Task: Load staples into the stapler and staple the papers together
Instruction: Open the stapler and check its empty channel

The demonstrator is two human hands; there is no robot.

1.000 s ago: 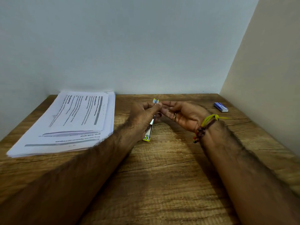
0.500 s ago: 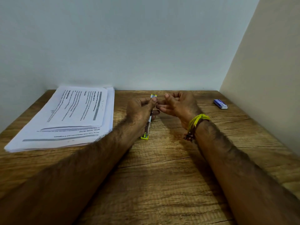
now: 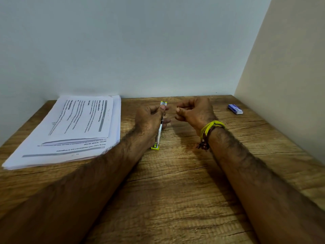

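Resting on the wooden table, your forearms run forward to hands held apart. Your left hand grips the yellow stapler: fingers curl round its body, thumb near the far tip, near end touching the tabletop. Your right hand is just beside it, not touching, fingers curled with thumb against fingertips; whether it pinches staples cannot be told. The paper stack lies left. The blue staple box lies far right.
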